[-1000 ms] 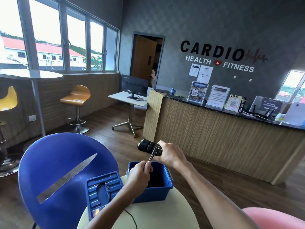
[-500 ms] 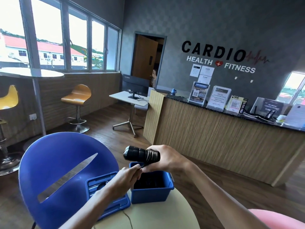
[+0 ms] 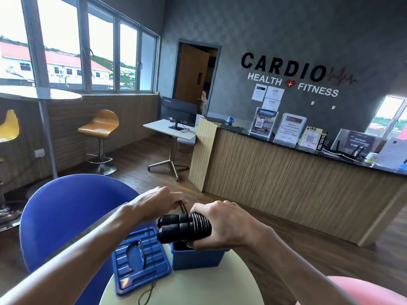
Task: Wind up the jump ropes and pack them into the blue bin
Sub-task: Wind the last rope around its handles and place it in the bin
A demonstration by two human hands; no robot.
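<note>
Blue chair (image 3: 66, 216): far left, its back rising behind the round tabletop (image 3: 198, 287).

Blue lid (image 3: 141, 260): flat on the tabletop, touching the left side of the blue bin (image 3: 193, 258). A loose length of thin black cord (image 3: 146, 293) trails across the tabletop near the lid's front edge.

Left hand (image 3: 158, 203): raised above the lid, fingers curled; its grip pinches the free strand of rope (image 3: 183, 208), which runs down and right from the fingers to the handles.

Jump rope handles (image 3: 176, 226): two black foam handles held side by side as one bundle, long axis roughly level, running left to right. The free ends point left, toward the left hand; the right end is buried in the right hand. Black rope coils (image 3: 200, 225) wrap the bundle just beside the right hand's fingers. The bundle hangs in the air above the bin's left rim, not in it.

Right hand (image 3: 224, 225): grip closed round the coiled end of the handles, fingers wrapped over the top, thumb below.

Blue bin: open, on the tabletop under the right hand; contents dark and not distinguishable.

Change from half a second ago: the left hand has moved from beneath the handles to above them, carrying the strand up and over. The handle bundle sits lower and closer to the bin, still pointing left.
</note>
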